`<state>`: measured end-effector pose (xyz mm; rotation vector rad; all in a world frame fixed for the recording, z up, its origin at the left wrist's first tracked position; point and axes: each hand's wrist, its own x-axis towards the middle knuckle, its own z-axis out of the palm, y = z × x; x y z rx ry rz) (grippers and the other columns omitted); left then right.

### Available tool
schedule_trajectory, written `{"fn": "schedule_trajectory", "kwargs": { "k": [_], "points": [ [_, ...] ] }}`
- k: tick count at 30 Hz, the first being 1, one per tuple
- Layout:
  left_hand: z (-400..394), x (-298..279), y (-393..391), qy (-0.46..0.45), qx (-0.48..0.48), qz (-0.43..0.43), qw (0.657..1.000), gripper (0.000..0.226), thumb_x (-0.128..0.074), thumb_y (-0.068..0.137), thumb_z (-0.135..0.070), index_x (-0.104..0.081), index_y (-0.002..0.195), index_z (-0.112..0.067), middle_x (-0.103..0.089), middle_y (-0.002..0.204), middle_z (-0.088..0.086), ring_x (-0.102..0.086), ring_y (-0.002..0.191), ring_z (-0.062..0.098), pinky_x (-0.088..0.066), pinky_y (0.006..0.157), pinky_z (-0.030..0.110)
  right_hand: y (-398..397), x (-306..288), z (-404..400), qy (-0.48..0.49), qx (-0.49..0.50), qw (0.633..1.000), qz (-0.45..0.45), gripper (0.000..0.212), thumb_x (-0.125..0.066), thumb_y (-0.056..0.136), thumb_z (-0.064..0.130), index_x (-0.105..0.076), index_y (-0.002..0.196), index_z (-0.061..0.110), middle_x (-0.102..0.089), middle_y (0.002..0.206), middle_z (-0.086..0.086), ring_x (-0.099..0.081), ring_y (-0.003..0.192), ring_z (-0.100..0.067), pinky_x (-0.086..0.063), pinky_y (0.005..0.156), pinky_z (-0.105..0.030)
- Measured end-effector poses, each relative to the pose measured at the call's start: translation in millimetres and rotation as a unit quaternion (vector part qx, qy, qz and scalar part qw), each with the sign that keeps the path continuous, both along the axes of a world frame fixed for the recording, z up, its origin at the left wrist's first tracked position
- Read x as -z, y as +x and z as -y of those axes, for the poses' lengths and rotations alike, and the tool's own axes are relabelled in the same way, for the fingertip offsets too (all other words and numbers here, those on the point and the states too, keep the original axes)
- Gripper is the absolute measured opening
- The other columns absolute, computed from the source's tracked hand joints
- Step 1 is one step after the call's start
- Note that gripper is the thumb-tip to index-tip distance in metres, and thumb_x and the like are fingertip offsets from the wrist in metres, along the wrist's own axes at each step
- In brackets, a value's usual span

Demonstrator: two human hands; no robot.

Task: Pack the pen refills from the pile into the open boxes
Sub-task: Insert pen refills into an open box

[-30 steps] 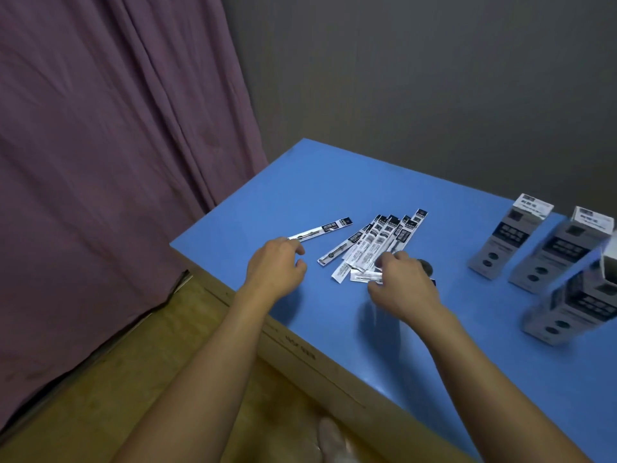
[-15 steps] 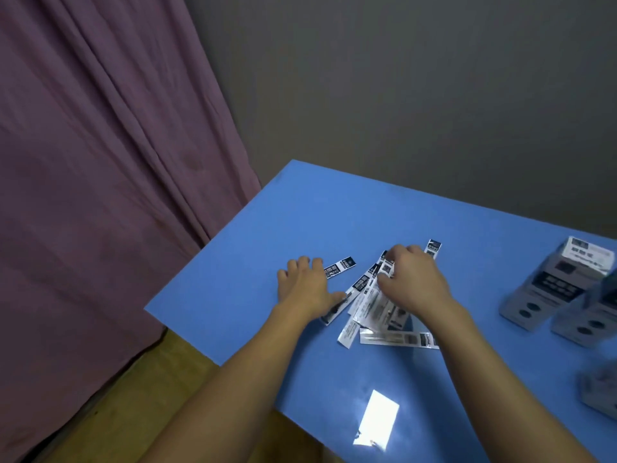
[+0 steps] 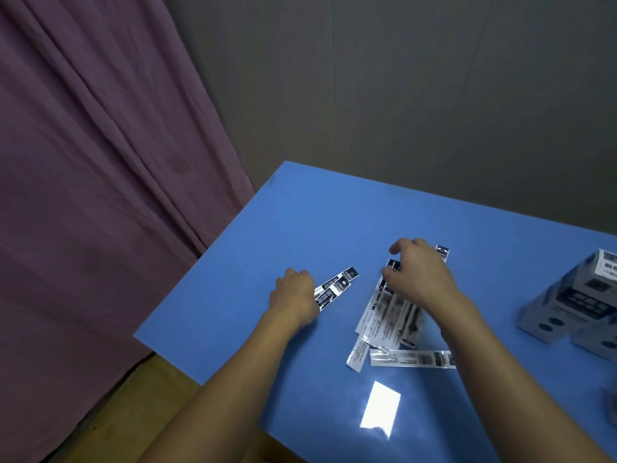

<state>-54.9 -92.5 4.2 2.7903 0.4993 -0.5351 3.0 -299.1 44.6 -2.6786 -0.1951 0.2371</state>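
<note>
Refill packets being gathered, none yet seen in a box; slippage is the main risk.

Nearest the front edge of the blue surface (image 3: 300, 212), one packet (image 3: 412, 358) lies crosswise, its long axis along that edge, where it could be missed or swept off by the right forearm. Beyond it the pile of pen refills (image 3: 389, 312) fans out, long axes running from the front edge toward the far right, black-printed ends farthest. The right hand (image 3: 420, 279) rests on the pile, fingers curled over the upper ends; whether a packet is pinched cannot be told. The left hand (image 3: 293, 295), fingers curled, grips two packets (image 3: 335, 290) angled the same way; the glossy sleeves could slide apart. The boxes (image 3: 574, 295) stand at the right edge, blurred.
</note>
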Motion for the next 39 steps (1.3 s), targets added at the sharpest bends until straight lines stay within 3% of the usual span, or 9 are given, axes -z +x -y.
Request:
{"fn": "schedule_trajectory", "kwargs": {
  "k": [6, 11, 14, 18, 22, 27, 33, 39],
  "points": [
    [-4.8, 1.5, 3.0, -0.014, 0.010, -0.005, 1.000, 0.035, -0.057, 0.090, -0.024, -0.051, 0.122, -0.012, -0.044, 0.125, 0.008, -0.045, 0.118, 0.031, -0.044, 0.096, 0.041, 2.3, 0.8, -16.3, 0.005, -0.006, 1.000, 0.000, 0.045, -0.061, 0.089, 0.028, -0.053, 0.132, 0.016, -0.049, 0.131, -0.008, -0.050, 0.121, -0.029, -0.044, 0.087, -0.035],
    [-2.4, 7.2, 2.7, 0.005, 0.019, 0.000, 1.000, 0.023, -0.059, 0.088, -0.018, -0.049, 0.108, -0.011, -0.056, 0.115, 0.010, -0.056, 0.108, 0.033, -0.043, 0.080, 0.037, -0.1, 3.4, -15.6, -0.002, -0.010, 1.000, -0.006, 0.044, -0.060, 0.090, 0.027, -0.052, 0.131, 0.016, -0.049, 0.131, -0.008, -0.052, 0.118, -0.028, -0.045, 0.085, -0.035],
    [-3.5, 7.5, 1.9, -0.004, 0.029, 0.003, 1.000, 0.017, -0.055, 0.085, -0.013, -0.057, 0.102, -0.011, -0.060, 0.108, 0.009, -0.058, 0.100, 0.031, -0.047, 0.073, 0.035, -3.0, 5.4, -13.5, -0.003, -0.008, 1.000, -0.009, 0.043, -0.059, 0.090, 0.029, -0.053, 0.130, 0.016, -0.049, 0.131, -0.007, -0.054, 0.116, -0.028, -0.046, 0.085, -0.035],
    [-5.5, 4.9, -1.9, -0.010, 0.036, 0.014, 0.999, 0.016, -0.060, 0.085, -0.023, -0.063, 0.097, -0.013, -0.060, 0.101, 0.005, -0.060, 0.092, 0.028, -0.049, 0.070, 0.031, -11.1, 8.5, -15.0, -0.010, -0.011, 1.000, -0.012, 0.043, -0.059, 0.091, 0.031, -0.053, 0.130, 0.016, -0.049, 0.132, -0.007, -0.052, 0.119, -0.027, -0.046, 0.088, -0.036],
    [-8.7, 5.9, -8.2, 0.014, 0.092, 0.052, 0.994, 0.019, -0.052, 0.092, -0.026, -0.051, 0.082, -0.010, -0.051, 0.085, 0.006, -0.052, 0.075, 0.030, -0.042, 0.062, 0.031, -23.1, 13.3, -17.2, -0.011, -0.008, 1.000, -0.026, 0.041, -0.059, 0.091, 0.032, -0.053, 0.128, 0.017, -0.049, 0.131, -0.006, -0.052, 0.118, -0.026, -0.048, 0.089, -0.036],
    [-14.1, 18.0, -22.4, 0.008, 0.167, 0.088, 0.982, 0.019, -0.045, 0.098, -0.024, -0.045, 0.085, -0.010, -0.058, 0.097, 0.013, -0.054, 0.081, 0.033, -0.044, 0.067, 0.039, -45.2, 16.6, -21.5, -0.011, 0.017, 0.999, -0.027, 0.038, -0.058, 0.089, 0.032, -0.056, 0.125, 0.018, -0.049, 0.128, -0.005, -0.051, 0.119, -0.026, -0.047, 0.089, -0.037],
    [-35.9, 20.3, -34.3, -0.050, 0.172, 0.108, 0.978, 0.024, -0.051, 0.096, -0.028, -0.058, 0.091, -0.005, -0.063, 0.096, 0.011, -0.058, 0.092, 0.033, -0.051, 0.077, 0.042, -80.6, 20.1, -26.2, -0.014, 0.069, 0.997, -0.026, 0.038, -0.058, 0.089, 0.030, -0.057, 0.125, 0.017, -0.051, 0.128, -0.007, -0.052, 0.117, -0.028, -0.048, 0.091, -0.037],
    [-49.5, 3.7, -39.9, -0.099, 0.181, 0.148, 0.967, 0.017, -0.058, 0.090, -0.031, -0.061, 0.083, -0.015, -0.066, 0.088, 0.002, -0.057, 0.090, 0.024, -0.045, 0.065, 0.033, -126.1, 25.0, -29.4, 0.000, 0.144, 0.989, -0.024, 0.035, -0.059, 0.088, 0.029, -0.059, 0.121, 0.016, -0.052, 0.122, -0.008, -0.056, 0.112, -0.030, -0.049, 0.090, -0.040]
  ]
}}
